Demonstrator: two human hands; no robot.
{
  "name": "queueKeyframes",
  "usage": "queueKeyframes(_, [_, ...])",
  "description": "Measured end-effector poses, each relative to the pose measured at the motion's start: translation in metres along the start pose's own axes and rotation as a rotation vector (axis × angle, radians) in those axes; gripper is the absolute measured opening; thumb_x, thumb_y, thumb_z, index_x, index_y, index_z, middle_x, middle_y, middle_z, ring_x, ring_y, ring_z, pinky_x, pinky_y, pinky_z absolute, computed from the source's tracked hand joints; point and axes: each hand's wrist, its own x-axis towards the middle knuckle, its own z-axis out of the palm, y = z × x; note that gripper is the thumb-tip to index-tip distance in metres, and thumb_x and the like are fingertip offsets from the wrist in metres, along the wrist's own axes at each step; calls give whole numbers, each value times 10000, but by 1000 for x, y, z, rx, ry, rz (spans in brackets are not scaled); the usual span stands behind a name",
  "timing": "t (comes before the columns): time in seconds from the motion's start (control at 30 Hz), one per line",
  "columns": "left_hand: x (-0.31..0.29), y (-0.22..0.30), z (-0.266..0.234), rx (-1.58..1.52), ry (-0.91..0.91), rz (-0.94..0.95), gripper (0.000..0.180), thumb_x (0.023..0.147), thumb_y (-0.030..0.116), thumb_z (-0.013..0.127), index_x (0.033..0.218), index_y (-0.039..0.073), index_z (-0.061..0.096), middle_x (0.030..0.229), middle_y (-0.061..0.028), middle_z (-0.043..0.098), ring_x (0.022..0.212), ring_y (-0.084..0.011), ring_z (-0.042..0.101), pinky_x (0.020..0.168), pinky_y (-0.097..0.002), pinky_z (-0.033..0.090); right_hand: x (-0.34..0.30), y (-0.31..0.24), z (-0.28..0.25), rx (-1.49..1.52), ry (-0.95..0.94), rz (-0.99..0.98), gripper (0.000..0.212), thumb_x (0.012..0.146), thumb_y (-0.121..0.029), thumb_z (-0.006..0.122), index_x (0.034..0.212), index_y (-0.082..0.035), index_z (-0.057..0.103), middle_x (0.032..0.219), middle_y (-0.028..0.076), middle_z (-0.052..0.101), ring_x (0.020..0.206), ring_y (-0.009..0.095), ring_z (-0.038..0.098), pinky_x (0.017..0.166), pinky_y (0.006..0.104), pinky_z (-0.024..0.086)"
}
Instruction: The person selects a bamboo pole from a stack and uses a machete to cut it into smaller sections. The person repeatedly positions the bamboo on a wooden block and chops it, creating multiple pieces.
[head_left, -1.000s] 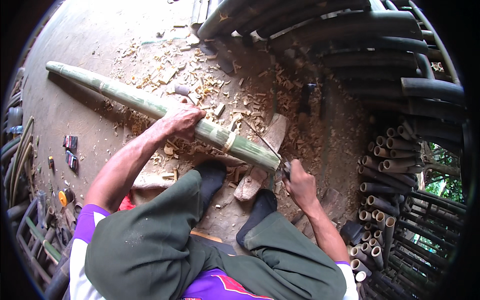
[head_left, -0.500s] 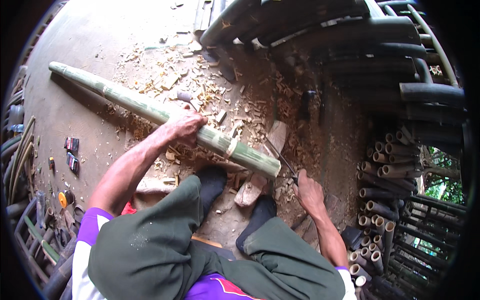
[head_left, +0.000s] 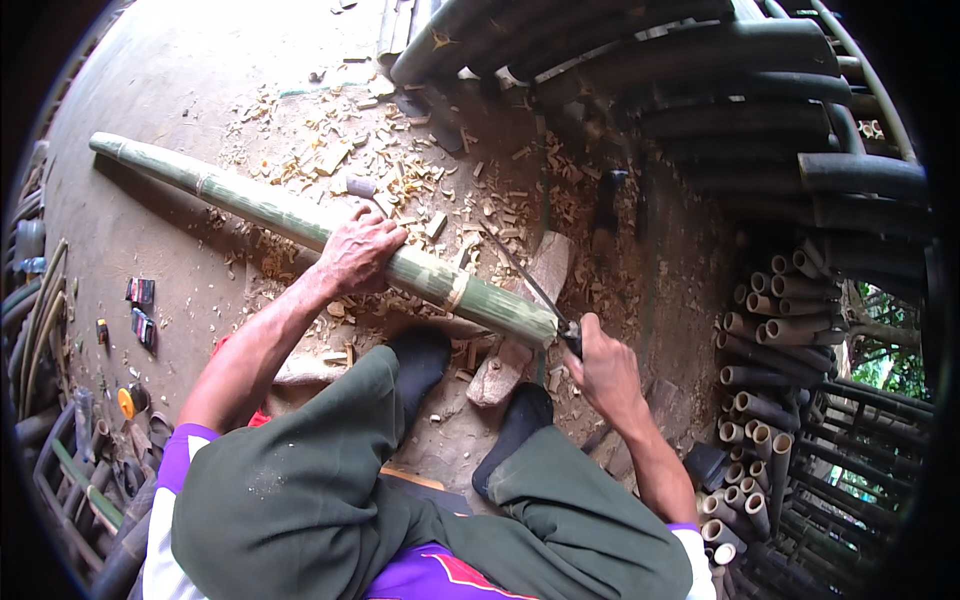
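On the dirt floor between the person's outstretched legs, a long green bamboo pole (head_left: 300,222) lies slanted, its far end out to the upper left and its cut end resting on a wooden chopping block (head_left: 520,330) just beyond the black-socked feet (head_left: 515,425). That block lifts the cut end off the ground, so a blade can work at it. The left hand (head_left: 360,250) presses down on the pole near its middle, fingers curled over the top and wrapped close together, seemingly to keep the stalk from rolling. The right hand (head_left: 600,365) sits at the cut end, fingers closed tight around the handle of a thin-bladed knife (head_left: 530,285), whose blade angles up and to the left across the pole's end. Pale bamboo chips (head_left: 400,170) litter the ground behind the pole. Stacked bamboo sections (head_left: 760,330) fill the right side, and small tools (head_left: 135,310) lie at the left.
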Motion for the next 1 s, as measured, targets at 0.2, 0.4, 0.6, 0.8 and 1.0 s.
queueKeyframes(0.2, [-2,1,6,26,88,24,601,574,239,876,1097,96,618,1053,-86,658,1109,-280,661,1101,-488,448,-7,7,11,115,116,-87,391,937,-156,781,1104,-3,461,806,256,681,724,444,728,612,513,599])
queueKeyframes(0.4, [-9,6,9,20,111,10,609,606,243,875,1138,95,619,1085,-89,662,1129,-279,653,1125,-496,435,4,-3,0,-75,14,-4,375,933,-169,781,1066,0,474,713,236,656,703,463,717,595,515,589])
queueKeyframes(0.6, [-6,6,4,36,161,19,478,669,196,813,1100,94,634,1030,-89,661,1089,-277,658,1090,-480,448,-6,-11,2,171,276,-174,317,950,-168,766,1033,-19,499,743,216,661,669,461,707,599,523,596])
queueKeyframes(0.8, [-9,7,7,33,169,0,418,742,187,754,1135,97,642,1060,-86,667,1099,-276,662,1075,-489,470,3,0,0,-14,-125,153,340,934,-154,763,1105,-27,498,808,254,704,819,488,726,674,570,565])
queueKeyframes(1.0, [-12,7,18,65,286,16,440,752,206,750,1168,93,658,1080,-86,672,1116,-272,659,1065,-491,481,-5,-18,-13,135,319,-238,329,963,-187,766,1047,-27,491,797,200,686,699,400,731,569,481,563])
